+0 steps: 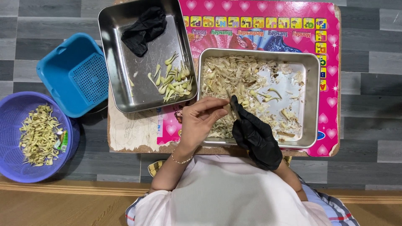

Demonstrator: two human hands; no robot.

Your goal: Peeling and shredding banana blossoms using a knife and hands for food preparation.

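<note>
My bare left hand (200, 120) pinches a small pale plant piece (227, 107) at the near left corner of a steel tray (313, 100) full of pale trimmings. My right hand (255, 136), in a black glove, holds a small knife (233, 105) against that piece; the blade is mostly hidden by the fingers. Both hands meet over the tray's near edge.
A second steel tray (117, 67) to the left holds a black glove (143, 28) and several pale green peeled pieces (173, 80). A pink board (268, 25) lies under both trays. On the floor at left sit a blue basket (75, 73) and a purple basket (16, 167) of cut pieces.
</note>
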